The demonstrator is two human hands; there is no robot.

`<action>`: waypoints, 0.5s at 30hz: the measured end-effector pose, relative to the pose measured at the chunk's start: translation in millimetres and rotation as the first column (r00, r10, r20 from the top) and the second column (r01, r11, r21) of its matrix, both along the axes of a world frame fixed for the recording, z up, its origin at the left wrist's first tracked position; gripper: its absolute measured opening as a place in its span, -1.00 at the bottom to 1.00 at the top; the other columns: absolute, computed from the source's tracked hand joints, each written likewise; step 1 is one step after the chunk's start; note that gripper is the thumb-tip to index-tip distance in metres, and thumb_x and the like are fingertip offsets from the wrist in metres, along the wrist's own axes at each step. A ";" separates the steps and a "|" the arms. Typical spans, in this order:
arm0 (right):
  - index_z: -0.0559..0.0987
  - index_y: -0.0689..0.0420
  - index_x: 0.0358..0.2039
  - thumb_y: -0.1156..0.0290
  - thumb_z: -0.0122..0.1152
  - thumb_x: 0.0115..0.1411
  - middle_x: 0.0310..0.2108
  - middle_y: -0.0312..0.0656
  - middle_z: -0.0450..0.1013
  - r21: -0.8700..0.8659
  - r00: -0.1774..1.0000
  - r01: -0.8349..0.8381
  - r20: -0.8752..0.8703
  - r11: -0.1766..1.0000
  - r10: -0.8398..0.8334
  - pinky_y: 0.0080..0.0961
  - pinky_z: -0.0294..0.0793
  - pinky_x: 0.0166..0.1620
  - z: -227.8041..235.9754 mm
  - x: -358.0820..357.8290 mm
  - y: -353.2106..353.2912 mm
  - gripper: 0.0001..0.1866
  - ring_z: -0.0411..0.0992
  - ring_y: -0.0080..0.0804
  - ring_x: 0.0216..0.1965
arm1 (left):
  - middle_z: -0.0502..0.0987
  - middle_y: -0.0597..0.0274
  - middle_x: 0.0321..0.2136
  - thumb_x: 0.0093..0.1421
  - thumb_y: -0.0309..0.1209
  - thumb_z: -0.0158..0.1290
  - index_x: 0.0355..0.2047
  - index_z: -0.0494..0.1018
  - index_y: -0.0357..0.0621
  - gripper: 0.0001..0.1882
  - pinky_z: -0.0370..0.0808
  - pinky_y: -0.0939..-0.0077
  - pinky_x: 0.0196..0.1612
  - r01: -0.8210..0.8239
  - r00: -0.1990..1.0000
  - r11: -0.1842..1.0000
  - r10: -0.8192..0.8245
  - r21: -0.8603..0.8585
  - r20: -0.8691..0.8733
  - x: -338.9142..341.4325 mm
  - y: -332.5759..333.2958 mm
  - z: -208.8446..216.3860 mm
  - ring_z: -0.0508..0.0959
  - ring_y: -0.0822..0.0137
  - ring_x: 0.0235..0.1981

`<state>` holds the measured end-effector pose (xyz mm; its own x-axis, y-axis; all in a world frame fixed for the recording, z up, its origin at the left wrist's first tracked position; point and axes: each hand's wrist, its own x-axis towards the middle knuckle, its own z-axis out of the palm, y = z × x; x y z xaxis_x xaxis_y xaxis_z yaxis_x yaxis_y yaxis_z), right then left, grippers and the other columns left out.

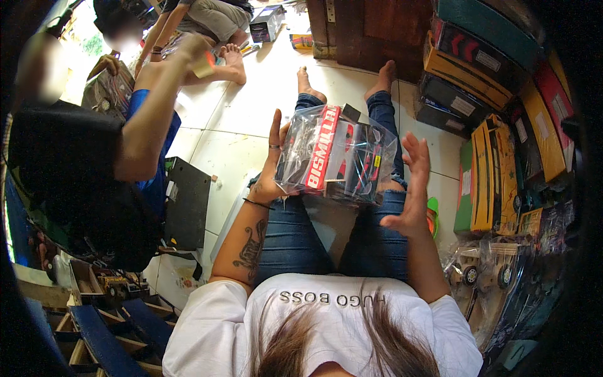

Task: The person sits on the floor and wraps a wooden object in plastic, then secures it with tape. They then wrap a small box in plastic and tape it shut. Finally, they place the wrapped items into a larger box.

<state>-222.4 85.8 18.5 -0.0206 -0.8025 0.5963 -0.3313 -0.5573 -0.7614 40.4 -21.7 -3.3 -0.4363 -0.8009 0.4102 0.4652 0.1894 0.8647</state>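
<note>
Bagged boxy model (358,160), red strip (324,147) across it: between hands, above jeans-clad thighs (295,232). Long axis roughly left–right, right end slightly nearer; front end unclear through glare. Left hand (271,166) against left edge, fingers raised; cannot tell whether it grasps underneath. Right hand (411,185) spread, empty, just beside right end. Likely light, stiff within slippery film (387,157); small parts probably fragile. Best hold: both ends, low, base supported.

Overexposed upper left, glare on floor (271,63), dark fisheye rim
</note>
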 end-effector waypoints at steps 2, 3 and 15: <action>-0.37 0.10 0.35 -0.24 0.53 -0.42 0.36 0.10 -0.20 -0.015 0.974 -0.204 0.100 0.979 0.205 -0.13 -0.10 0.30 -18.3 -1.9 -14.6 0.57 -0.14 -0.05 0.37 | -0.01 0.04 0.29 -0.53 -0.14 0.54 0.34 -0.51 0.08 0.64 0.10 0.13 0.31 0.034 0.999 0.999 -0.035 0.024 0.011 11.2 1.1 -8.8 0.14 0.05 0.28; -0.46 0.07 0.33 -0.18 0.57 -0.45 0.37 0.09 -0.24 0.009 0.951 -0.282 0.136 0.959 0.278 -0.16 -0.13 0.32 -31.5 -2.1 -21.2 0.61 -0.17 -0.06 0.38 | -0.01 0.05 0.30 -0.44 -0.11 0.51 0.36 -0.45 0.03 0.56 0.07 0.21 0.31 0.067 0.994 0.997 -0.070 0.034 0.083 17.7 2.8 -14.9 0.10 0.11 0.30; 0.13 0.24 0.22 0.17 0.60 -0.28 0.05 -0.03 0.35 0.531 0.969 -0.244 0.159 0.811 0.188 -0.27 0.20 0.22 -113.5 17.3 -30.2 0.11 0.26 -0.29 0.15 | 0.56 0.14 -0.12 -0.01 -0.06 0.21 -0.16 0.58 0.02 -0.57 0.33 0.31 0.11 0.001 0.360 1.000 0.007 -0.008 0.933 11.0 22.0 -19.4 0.48 0.11 0.00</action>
